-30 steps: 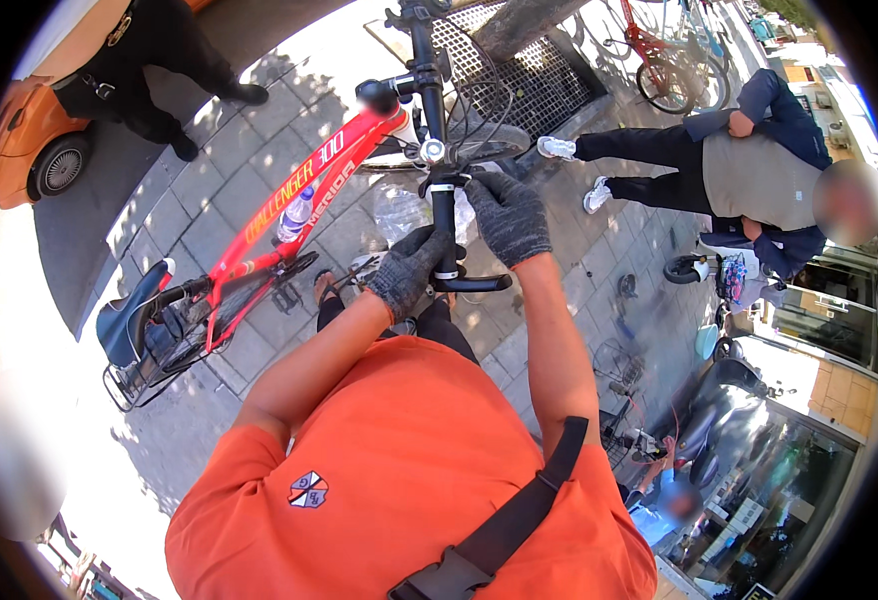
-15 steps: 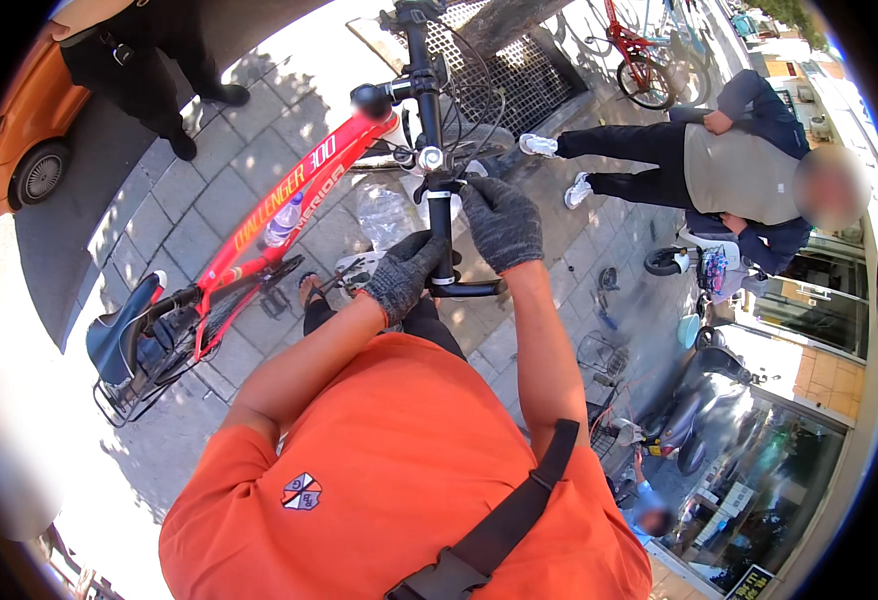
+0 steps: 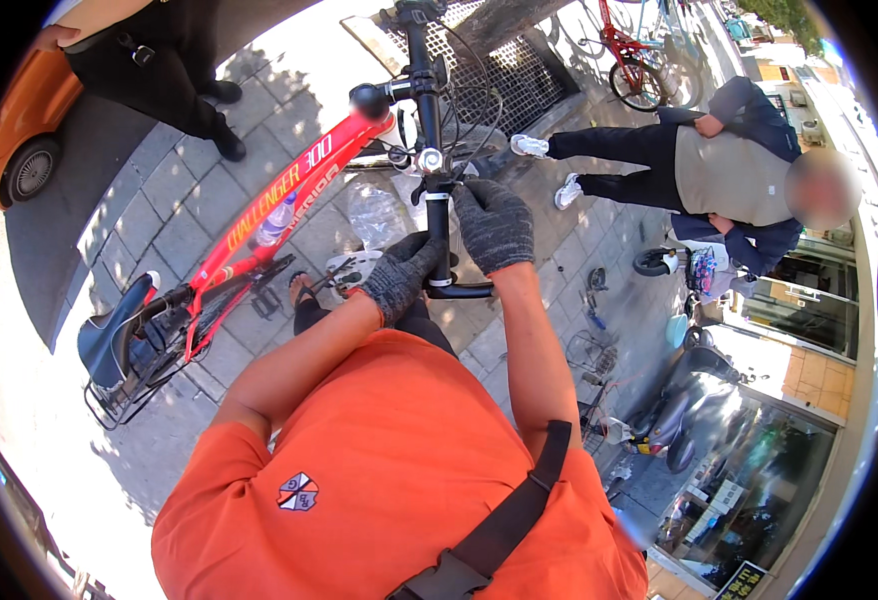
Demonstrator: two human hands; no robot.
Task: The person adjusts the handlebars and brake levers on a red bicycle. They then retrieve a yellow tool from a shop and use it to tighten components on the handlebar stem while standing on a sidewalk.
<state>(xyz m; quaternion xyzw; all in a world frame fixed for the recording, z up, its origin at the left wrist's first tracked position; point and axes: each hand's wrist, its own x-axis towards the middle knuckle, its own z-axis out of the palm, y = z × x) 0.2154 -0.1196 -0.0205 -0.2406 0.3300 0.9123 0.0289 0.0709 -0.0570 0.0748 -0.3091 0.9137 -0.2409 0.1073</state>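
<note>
A red bicycle stands in front of me, its black handlebar running toward my body. My left hand, in a dark grey knitted glove, is closed around the black handlebar grip near its end. On the grip's other side my gloved right hand has its fingertips pinched at the brake lever clamp. What those fingers hold, if anything, is hidden. A black bar end sticks out to the right below both hands.
One person stands at upper left beside an orange car; another stands at right. A clear plastic bag lies on the paving below the handlebar. Bicycles and a scooter stand along the right.
Both hands keep their places on the handlebar. At upper left the person's legs have shifted right and nearer. The view has moved slightly.
</note>
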